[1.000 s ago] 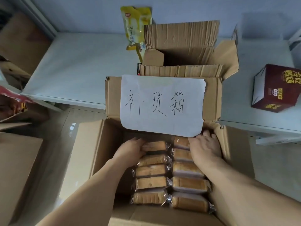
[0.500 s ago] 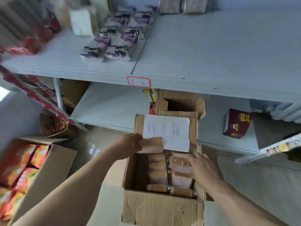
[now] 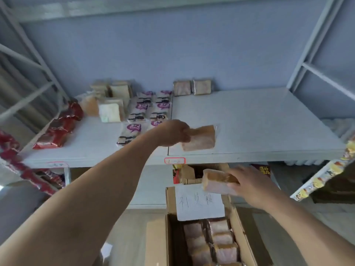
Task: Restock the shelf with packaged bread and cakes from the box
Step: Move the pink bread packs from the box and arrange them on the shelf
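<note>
My left hand (image 3: 173, 132) grips a clear-wrapped slice of bread (image 3: 200, 138) over the front of the grey shelf (image 3: 259, 120), near its middle seam. Lower down, my right hand (image 3: 249, 184) holds a second wrapped bread pack (image 3: 218, 182) above the open cardboard box (image 3: 240, 227). The box carries a white handwritten paper label (image 3: 199, 204) and holds several more bread packs (image 3: 217, 240) in two rows. Two matching bread packs (image 3: 192, 87) stand at the back of the shelf.
On the shelf's left half lie white-and-purple cake packs (image 3: 146, 110), pale toast packs (image 3: 110, 109) and red packs (image 3: 61, 125). A red-edged tag (image 3: 174, 160) marks the shelf front. A dark red box (image 3: 263, 169) sits on the lower shelf. Metal uprights (image 3: 307, 54) flank the shelf.
My left hand has risen from the box to the upper shelf with a bread pack. My right hand has lifted another pack out of the box. The view tilted upward.
</note>
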